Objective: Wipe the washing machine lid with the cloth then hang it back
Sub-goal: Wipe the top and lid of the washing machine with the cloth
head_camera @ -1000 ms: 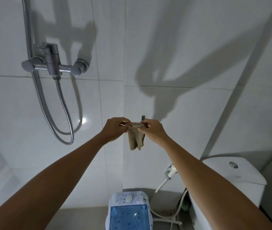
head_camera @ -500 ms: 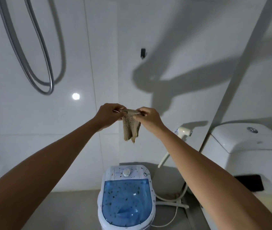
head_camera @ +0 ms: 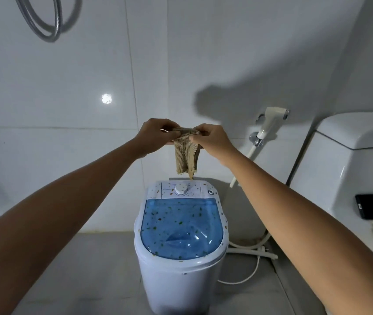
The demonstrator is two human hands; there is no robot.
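Both hands hold the cloth (head_camera: 186,155) in the air above the washing machine (head_camera: 181,253). Left hand (head_camera: 156,138) and right hand (head_camera: 212,142) each pinch its bunched top edge, grip closed on the fabric. The cloth is tan, coarse ribbed weave, hanging limp (lower hem frayed), its tip just above the machine's rear control panel. The lid (head_camera: 181,230) is translucent blue plastic, rounded at the front, speckled. A white ceramic toilet (head_camera: 351,160) stands right of the machine.
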